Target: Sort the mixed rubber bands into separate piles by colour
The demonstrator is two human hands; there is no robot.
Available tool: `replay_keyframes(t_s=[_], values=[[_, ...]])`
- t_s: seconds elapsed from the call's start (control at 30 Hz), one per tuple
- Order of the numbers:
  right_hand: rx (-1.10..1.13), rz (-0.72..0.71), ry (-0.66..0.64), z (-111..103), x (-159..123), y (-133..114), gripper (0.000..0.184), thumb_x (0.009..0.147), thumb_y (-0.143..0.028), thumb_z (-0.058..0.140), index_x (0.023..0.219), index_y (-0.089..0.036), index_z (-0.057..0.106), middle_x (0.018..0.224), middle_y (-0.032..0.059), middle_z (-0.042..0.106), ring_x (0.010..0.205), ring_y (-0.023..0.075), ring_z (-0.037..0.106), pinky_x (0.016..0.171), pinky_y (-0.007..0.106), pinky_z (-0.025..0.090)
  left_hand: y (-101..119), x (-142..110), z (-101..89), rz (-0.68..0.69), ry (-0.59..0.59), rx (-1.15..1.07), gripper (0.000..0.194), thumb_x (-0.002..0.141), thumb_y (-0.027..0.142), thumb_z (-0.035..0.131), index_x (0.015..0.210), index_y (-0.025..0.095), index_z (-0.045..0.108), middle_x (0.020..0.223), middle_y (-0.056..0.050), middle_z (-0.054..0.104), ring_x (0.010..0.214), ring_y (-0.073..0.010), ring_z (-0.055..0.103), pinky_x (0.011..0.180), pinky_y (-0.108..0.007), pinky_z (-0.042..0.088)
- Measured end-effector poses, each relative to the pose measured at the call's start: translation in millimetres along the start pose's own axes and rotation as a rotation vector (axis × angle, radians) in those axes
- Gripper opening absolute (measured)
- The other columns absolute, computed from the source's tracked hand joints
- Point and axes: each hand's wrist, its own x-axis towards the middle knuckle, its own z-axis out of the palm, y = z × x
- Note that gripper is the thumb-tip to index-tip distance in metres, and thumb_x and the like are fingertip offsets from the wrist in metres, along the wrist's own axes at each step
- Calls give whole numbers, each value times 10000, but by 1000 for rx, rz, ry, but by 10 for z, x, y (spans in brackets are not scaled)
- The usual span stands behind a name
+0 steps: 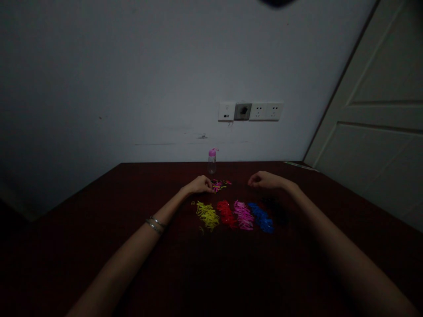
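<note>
My left hand (201, 184) rests at the left edge of a small mixed-colour heap of rubber bands (218, 185), its fingers curled together and touching the heap. Whatever they pinch is too small to make out. To the right of that heap, my right hand (261, 179) is held low with thumb and fingers closed; I cannot see anything named between them. Nearer to me lie sorted piles in a row: yellow rubber bands (208, 215), red rubber bands (226, 214), pink rubber bands (243, 215) and blue rubber bands (261, 218). A dim black pile (275, 208) seems to lie right of the blue.
A clear bottle with a pink lid (212, 163) stands behind the mixed heap. The dark reddish table (158, 176) meets a pale wall with a row of sockets (266, 112). A white panelled door (376, 132) is at the right. The scene is dim.
</note>
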Motion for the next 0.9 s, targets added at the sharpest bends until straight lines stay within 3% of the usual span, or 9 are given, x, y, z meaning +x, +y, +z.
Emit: replay_keyframes(t_s=[0.2, 0.6, 0.9], values=[[-26, -38, -17, 94, 11, -140, 255, 636, -224, 468, 793, -147, 653, 735, 39, 649, 653, 153, 564, 580, 242, 429, 21, 6, 30, -9, 44, 26, 150, 620, 204, 573, 686, 111, 671, 581, 4, 570, 542, -79, 439, 520, -191, 303], [-30, -73, 19, 104, 50, -59, 270, 635, -234, 466, 800, -145, 661, 750, 43, 652, 664, 155, 566, 608, 245, 432, 18, 39, 129, -39, 93, 87, 226, 647, 287, 560, 737, 125, 689, 574, 1, 556, 524, -83, 431, 485, -187, 289], [-17, -68, 4, 93, 69, 1, 263, 634, -221, 468, 800, -151, 660, 773, 50, 657, 692, 165, 579, 635, 259, 443, 9, -5, -14, -85, 170, 88, 194, 648, 224, 545, 728, 124, 690, 656, -37, 620, 608, -111, 505, 561, -202, 356]])
